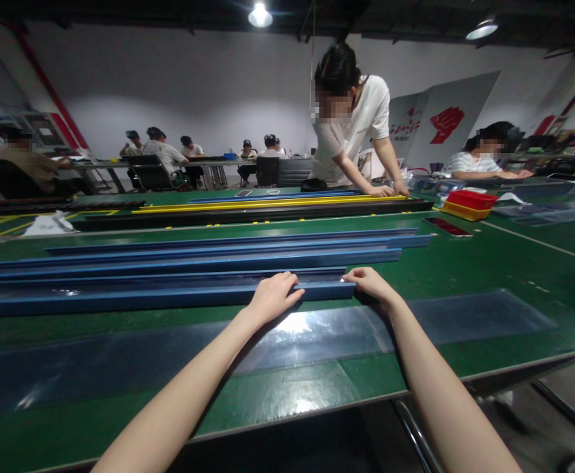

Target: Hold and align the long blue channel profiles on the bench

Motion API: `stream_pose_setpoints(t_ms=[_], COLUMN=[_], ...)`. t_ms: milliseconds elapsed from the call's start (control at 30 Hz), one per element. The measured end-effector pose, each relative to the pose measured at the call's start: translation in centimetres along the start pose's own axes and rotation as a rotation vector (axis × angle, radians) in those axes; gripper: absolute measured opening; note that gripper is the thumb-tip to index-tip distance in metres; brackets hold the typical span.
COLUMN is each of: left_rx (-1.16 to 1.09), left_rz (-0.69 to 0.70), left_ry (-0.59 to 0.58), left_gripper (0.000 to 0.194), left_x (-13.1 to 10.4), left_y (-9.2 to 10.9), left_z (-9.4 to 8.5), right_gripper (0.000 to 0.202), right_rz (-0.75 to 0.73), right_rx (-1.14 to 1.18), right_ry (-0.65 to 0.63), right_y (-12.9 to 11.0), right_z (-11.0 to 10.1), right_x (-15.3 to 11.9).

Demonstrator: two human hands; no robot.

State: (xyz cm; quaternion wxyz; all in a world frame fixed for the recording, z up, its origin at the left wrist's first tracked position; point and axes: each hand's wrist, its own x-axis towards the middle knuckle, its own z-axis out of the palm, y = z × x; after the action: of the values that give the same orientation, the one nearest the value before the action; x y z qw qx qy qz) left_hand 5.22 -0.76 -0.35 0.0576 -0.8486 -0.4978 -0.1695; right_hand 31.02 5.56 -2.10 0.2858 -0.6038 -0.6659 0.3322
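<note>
A long blue channel strip point(119, 299) lies across the green table. My left hand point(276, 294) rests over it near its right part, fingers curled over the channel and thumb apart from them. At the strip's right end is my right hand point(368, 282), its thumb and fingers pinched together at the tip of the channel; what they hold, if anything, is too small to make out. Behind it lie more blue strips point(267, 255). Nearer to me, a clear plastic sheet point(479, 315) lies flat under my forearms.
Across the green table point(528, 263), a person point(351, 138) leans over yellow strips point(267, 203) and a black one. To the right are a red bin point(470, 199) and a phone point(449, 226). White crumpled material point(49, 224) lies at left. Other people sit further back.
</note>
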Motion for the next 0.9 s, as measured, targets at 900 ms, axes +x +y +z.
stream_pose_setpoints(t_ms=[900], left_rx=[-0.014], left_rz=[-0.001], left_ry=[0.113], left_gripper=[0.019], left_x=[-0.3], left_y=[0.1], left_z=[0.9], right_gripper=[0.019], right_rz=[-0.047], right_rx=[0.02], right_ry=[-0.001], right_y=[0.8], right_z=[-0.1], right_x=[0.4])
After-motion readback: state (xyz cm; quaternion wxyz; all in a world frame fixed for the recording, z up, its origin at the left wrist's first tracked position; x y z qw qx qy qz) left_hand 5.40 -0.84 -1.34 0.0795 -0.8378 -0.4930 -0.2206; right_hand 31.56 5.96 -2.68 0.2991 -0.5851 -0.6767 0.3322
